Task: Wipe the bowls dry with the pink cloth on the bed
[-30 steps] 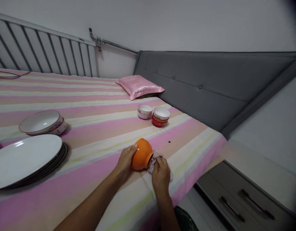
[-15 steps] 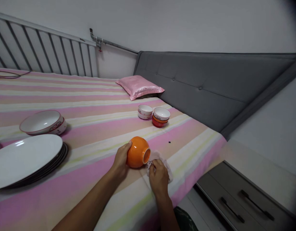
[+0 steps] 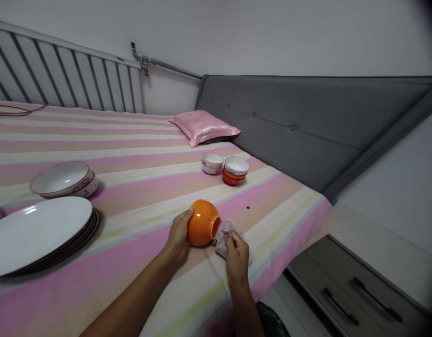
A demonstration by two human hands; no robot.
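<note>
An orange bowl (image 3: 202, 223) is tipped on its side above the bed, its foot ring facing right. My left hand (image 3: 179, 234) grips it from the left, thumb on the outer wall and the other fingers hidden behind. In my right hand (image 3: 237, 257) a pale, crumpled cloth (image 3: 223, 236) is pinched, close beside the foot ring; whether it touches the bowl I cannot tell. Beyond the hands stand a stack of small bowls (image 3: 235, 169), white on top of orange and red, and a pair of nested white bowls (image 3: 212, 163).
At the left lie a stack of plates (image 3: 40, 229) and larger nested bowls (image 3: 63, 180) on the striped bed sheet (image 3: 132, 267). A pink pillow (image 3: 204, 126) rests by the grey headboard (image 3: 272, 112). A drawer cabinet (image 3: 356, 285) stands right of the bed. A tiny black object (image 3: 248, 207) lies on the sheet.
My right hand and the cloth have shifted slightly right, and the cloth shows more beside the foot ring. The orange bowl stays in my left hand, nearly unmoved.
</note>
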